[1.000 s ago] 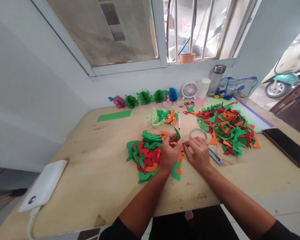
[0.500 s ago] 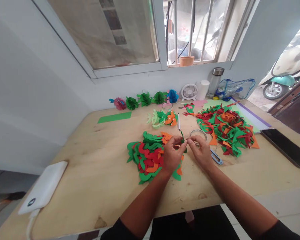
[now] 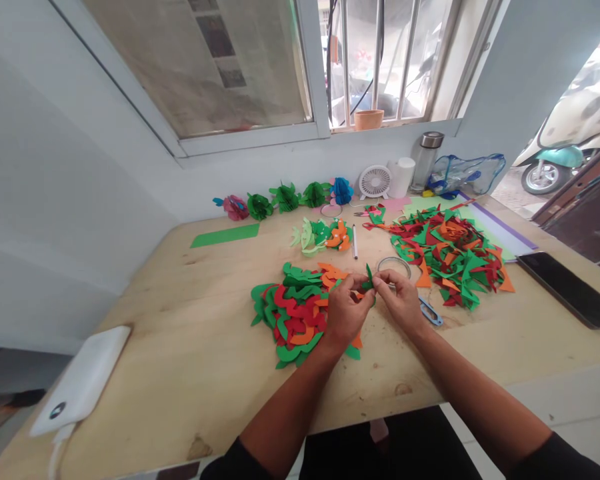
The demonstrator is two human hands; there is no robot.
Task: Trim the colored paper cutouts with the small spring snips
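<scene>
Between my fingers, above the table, is a small green paper cutout (image 3: 369,275). My left hand (image 3: 349,303) is closed with its fingertips pinching the left side of the cutout. My right hand (image 3: 399,300) pinches its right edge, fingertips almost touching those of the left. Fingers hide part of the paper's shape. Under and left of my left hand spreads a heap of wavy green, red and orange paper cutouts (image 3: 295,317). Just behind my right hand lies a roll of clear tape (image 3: 394,268), and a blue cutter (image 3: 431,312) rests beside that wrist.
A pile of pointed paper scraps (image 3: 455,253) covers the right side, with a black phone (image 3: 567,287) beyond it. Folded paper figures (image 3: 286,197), a small fan (image 3: 375,181) and a glass bottle (image 3: 427,163) line the wall. A white power bank (image 3: 83,377) lies front left.
The green cutout has turned in my fingers and now shows more of its face. Both hands stay close together in nearly the same place. The camera view has shifted slightly.
</scene>
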